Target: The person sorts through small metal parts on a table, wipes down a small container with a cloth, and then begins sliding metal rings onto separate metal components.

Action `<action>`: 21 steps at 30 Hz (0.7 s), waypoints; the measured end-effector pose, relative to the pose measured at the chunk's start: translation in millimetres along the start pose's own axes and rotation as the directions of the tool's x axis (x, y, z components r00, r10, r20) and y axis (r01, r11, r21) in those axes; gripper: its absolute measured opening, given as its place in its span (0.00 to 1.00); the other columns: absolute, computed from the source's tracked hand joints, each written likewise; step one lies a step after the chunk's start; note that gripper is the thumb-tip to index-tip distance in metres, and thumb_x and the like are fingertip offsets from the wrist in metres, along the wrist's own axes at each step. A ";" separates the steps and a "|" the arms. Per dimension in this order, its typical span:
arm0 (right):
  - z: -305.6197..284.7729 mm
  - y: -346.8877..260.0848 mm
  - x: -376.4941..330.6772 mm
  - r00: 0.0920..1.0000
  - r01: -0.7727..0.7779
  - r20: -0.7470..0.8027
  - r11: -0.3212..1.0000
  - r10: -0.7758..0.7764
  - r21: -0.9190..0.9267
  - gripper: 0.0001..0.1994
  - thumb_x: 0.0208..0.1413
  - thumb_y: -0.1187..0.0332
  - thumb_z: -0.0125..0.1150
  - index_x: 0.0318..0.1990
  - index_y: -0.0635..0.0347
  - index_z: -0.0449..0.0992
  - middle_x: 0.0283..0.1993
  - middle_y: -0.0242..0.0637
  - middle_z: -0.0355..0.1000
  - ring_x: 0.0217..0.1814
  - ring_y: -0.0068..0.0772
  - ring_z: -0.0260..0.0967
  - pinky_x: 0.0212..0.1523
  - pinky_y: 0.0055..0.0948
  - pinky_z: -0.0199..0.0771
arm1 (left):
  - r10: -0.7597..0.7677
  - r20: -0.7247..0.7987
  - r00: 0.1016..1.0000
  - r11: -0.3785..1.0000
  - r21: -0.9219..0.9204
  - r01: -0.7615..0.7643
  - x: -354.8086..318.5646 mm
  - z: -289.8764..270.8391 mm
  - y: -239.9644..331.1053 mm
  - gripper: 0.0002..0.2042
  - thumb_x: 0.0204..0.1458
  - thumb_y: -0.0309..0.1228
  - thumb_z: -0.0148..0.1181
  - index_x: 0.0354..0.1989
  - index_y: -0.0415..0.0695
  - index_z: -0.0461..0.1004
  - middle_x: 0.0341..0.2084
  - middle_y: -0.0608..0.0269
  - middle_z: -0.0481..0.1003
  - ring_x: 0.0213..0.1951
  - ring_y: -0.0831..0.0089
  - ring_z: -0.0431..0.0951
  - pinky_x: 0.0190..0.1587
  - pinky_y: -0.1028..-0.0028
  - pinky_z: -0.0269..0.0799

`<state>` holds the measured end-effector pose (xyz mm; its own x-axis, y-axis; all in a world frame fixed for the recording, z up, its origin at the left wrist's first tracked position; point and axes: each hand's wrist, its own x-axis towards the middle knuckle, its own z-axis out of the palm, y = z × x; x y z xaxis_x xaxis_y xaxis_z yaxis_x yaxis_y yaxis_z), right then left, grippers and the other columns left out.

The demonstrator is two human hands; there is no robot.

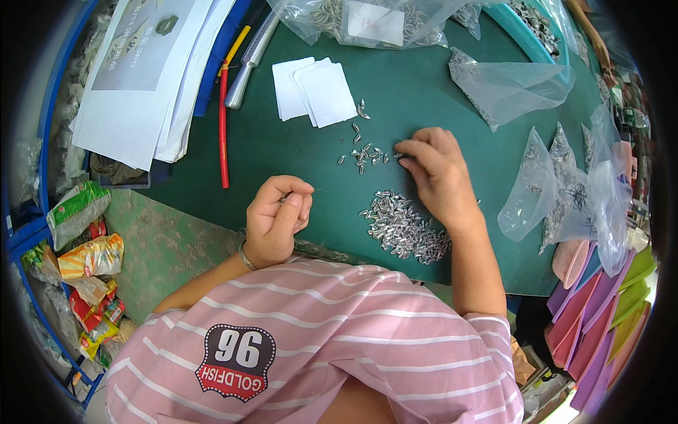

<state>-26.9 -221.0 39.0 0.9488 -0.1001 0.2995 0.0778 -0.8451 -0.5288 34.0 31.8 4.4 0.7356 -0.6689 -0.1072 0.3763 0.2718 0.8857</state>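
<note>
Small silvery oblong metal pieces (pixel 404 225) lay heaped on the near side; right hand (pixel 441 173) pinched one; left hand (pixel 274 220) curled, contents unclear.

Head cam, facing dn, nr table (pixel 282 152)

from my end i see a pink short-sleeved shirt (pixel 304 364) with white stripes, a black-and-red shield-shaped badge (pixel 236 362), and a slim silvery bangle (pixel 245 255).

One left hand (pixel 274 220), one right hand (pixel 441 173) and one big heap of metal pieces (pixel 401 225) (too crowded to tally) are mid-frame. At least three white cards (pixel 330 95) lie upper centre.
</note>
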 end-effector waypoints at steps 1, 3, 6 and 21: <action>3.8 -0.4 -3.0 0.998 -0.049 0.026 0.999 0.048 0.013 0.07 0.42 0.80 0.62 0.32 0.62 0.75 0.33 0.39 0.70 0.36 0.42 0.67 0.40 0.36 0.67 | -0.003 -0.005 1.000 1.000 -0.006 0.003 0.1 0.5 0.2 0.08 0.61 0.23 0.40 0.45 0.40 0.65 0.23 0.65 0.65 0.19 0.85 0.56 0.21 0.84 0.53; 6.4 1.1 -7.1 0.997 -0.077 -0.009 0.994 0.078 0.078 0.07 0.42 0.80 0.62 0.32 0.62 0.75 0.33 0.39 0.70 0.36 0.42 0.68 0.39 0.35 0.68 | -0.005 -0.017 1.000 1.000 -0.017 0.005 0.6 1.4 -0.1 0.08 0.61 0.23 0.40 0.45 0.40 0.65 0.23 0.65 0.64 0.19 0.85 0.56 0.21 0.83 0.53; 6.3 -0.5 -10.8 0.992 -0.110 -0.035 0.972 0.120 0.208 0.07 0.44 0.82 0.61 0.32 0.63 0.73 0.32 0.40 0.71 0.34 0.42 0.70 0.35 0.32 0.71 | -0.009 -0.013 1.000 1.000 -0.017 0.009 -1.3 -0.1 -1.3 0.08 0.61 0.23 0.40 0.45 0.41 0.65 0.23 0.65 0.64 0.20 0.85 0.56 0.21 0.83 0.53; -15.7 -6.9 -6.8 0.982 -0.019 0.189 0.985 -0.014 0.172 0.12 0.36 0.84 0.58 0.32 0.61 0.76 0.32 0.38 0.68 0.35 0.42 0.66 0.35 0.36 0.68 | 0.031 0.009 0.999 0.999 0.011 -0.031 -0.3 0.4 -2.4 0.08 0.62 0.23 0.40 0.45 0.41 0.65 0.23 0.65 0.64 0.19 0.85 0.56 0.20 0.84 0.52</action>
<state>-38.6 -222.8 53.1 0.9884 0.0129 0.1514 0.1112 -0.7403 -0.6630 32.7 31.1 2.5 0.7420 -0.6662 -0.0754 0.3467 0.2850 0.8936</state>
